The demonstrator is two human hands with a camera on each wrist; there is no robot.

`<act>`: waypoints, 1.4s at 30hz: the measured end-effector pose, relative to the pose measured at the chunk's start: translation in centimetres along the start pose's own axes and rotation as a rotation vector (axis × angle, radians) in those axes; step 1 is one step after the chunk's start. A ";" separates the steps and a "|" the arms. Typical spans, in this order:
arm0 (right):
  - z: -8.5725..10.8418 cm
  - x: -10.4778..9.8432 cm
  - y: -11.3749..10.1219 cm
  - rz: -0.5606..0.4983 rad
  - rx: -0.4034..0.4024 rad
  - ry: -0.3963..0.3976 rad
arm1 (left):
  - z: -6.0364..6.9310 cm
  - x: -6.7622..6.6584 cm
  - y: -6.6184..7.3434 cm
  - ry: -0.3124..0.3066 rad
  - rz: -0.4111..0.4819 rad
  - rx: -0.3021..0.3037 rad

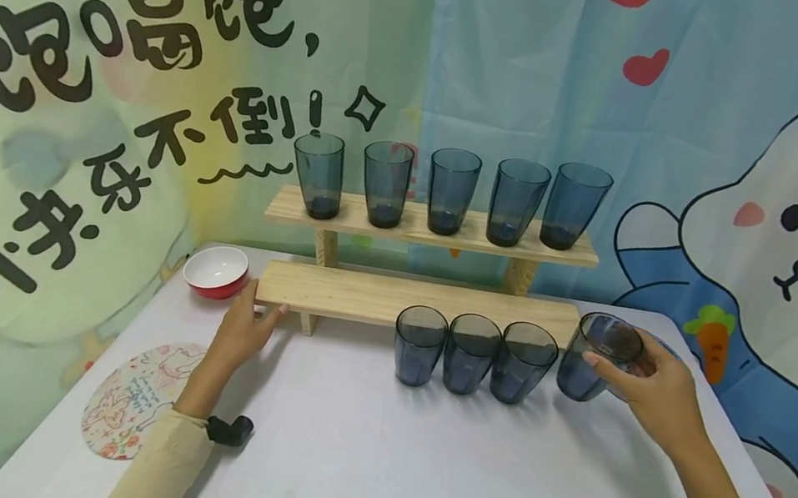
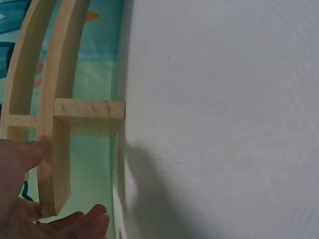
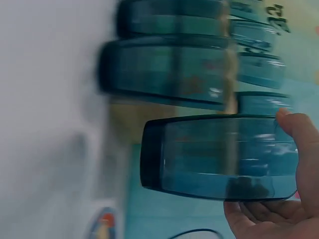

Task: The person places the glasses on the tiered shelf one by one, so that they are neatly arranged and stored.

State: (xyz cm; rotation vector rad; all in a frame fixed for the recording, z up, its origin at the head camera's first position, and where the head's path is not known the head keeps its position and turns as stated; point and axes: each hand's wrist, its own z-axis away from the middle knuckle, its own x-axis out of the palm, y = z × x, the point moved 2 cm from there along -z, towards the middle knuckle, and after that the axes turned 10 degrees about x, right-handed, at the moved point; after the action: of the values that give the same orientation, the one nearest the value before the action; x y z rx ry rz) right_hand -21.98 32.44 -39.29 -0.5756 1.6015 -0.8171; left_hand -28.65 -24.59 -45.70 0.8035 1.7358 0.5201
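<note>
In the head view, my right hand (image 1: 663,393) grips a blue-tinted drinking glass (image 1: 583,374) near its rim, thumb in front and fingers behind. The right wrist view shows this glass (image 3: 219,157) raised off the table. My left hand (image 1: 244,330) holds the left end of the two-tier wooden shelf (image 1: 348,293); in the left wrist view the thumb (image 2: 32,153) lies on the plank's edge. Three matching glasses (image 1: 470,355) stand in a row on the table before the lower plank's right half. Several more glasses (image 1: 452,193) line the upper plank.
A red bowl with a white inside (image 1: 216,269) sits left of the shelf. A round patterned mat (image 1: 128,407) lies on the white table (image 1: 371,464), partly behind the left forearm. Behind the right hand, a bluish flat thing (image 1: 662,344) is mostly hidden. Printed curtains (image 1: 499,60) hang behind.
</note>
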 end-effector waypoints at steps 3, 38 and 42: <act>-0.5 -1.3 -1.3 -0.010 -0.015 0.052 | -0.1 0.0 0.0 0.004 0.002 0.008; -7.0 1.3 -3.6 0.019 -0.042 0.055 | 0.2 -0.1 0.6 -0.009 -0.003 -0.015; -7.2 1.5 -3.4 0.011 -0.049 0.050 | 0.3 -0.2 0.8 -0.003 -0.003 -0.012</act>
State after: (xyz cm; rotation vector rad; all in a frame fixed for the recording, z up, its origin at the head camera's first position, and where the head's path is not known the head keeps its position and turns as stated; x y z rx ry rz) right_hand -29.51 30.54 -37.17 -0.5851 1.6731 -0.7914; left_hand -28.15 -24.24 -45.13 0.7925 1.7294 0.5261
